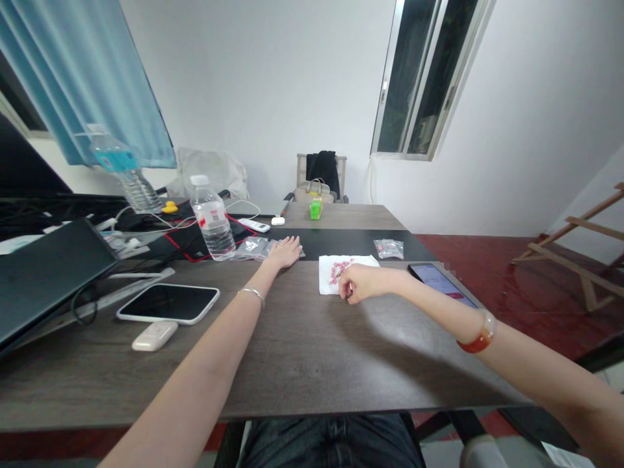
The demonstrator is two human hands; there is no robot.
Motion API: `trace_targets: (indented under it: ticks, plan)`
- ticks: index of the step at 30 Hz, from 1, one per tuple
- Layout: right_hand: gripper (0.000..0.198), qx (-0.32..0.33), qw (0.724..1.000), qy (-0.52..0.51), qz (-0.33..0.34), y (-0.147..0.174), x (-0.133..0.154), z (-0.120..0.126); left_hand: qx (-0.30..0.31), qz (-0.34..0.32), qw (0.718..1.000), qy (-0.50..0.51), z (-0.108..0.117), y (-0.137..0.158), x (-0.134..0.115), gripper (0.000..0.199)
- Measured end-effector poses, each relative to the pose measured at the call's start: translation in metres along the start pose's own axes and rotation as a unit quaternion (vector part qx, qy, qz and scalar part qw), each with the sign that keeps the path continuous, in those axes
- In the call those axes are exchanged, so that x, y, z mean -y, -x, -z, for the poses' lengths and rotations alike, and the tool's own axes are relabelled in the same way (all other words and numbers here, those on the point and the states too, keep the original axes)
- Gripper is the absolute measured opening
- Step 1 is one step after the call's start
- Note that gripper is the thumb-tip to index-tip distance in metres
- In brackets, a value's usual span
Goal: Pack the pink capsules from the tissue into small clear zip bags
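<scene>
My left hand (285,252) lies with fingers spread on clear plastic bags (253,246) near the middle of the table; their contents are too small to tell. Over a white sheet of paper (325,286), my right hand (359,283) is closed, fingertips pinched together. Something thin and dark shows between those fingers, too small to name. Small pink bead-like pieces (336,270) are scattered on the sheet beside the right fingertips, partly hidden by the hand. Another small clear bag (389,248) sits beyond the sheet, to its right.
A phone with a lit screen (441,283) rests under my right forearm. To the left are a dark-screened phone (170,303), a white earbud case (155,336), a laptop (53,279) and water bottles (214,224). A green box (316,209) stands farther back.
</scene>
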State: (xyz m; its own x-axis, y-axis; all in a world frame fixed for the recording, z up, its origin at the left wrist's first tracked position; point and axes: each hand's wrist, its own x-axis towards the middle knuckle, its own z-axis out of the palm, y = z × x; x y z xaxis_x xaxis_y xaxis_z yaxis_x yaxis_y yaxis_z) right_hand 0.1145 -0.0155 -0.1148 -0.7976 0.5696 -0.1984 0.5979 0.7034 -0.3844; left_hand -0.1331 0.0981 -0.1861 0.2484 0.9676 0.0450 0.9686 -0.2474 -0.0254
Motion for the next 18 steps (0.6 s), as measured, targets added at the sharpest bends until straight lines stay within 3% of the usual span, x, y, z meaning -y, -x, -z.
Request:
trace_targets:
  ticks: [9, 18]
  plan:
    - [0.02, 0.013, 1.0, 0.012, -0.018, -0.004, -0.001, -0.005, -0.005, 0.025, 1.0, 0.007, -0.013, -0.01, 0.003, 0.055]
    - [0.018, -0.156, 0.985, 0.031, -0.063, -0.016, -0.028, 0.013, -0.002, 0.02, 1.0, 0.008, -0.012, -0.011, 0.005, 0.054]
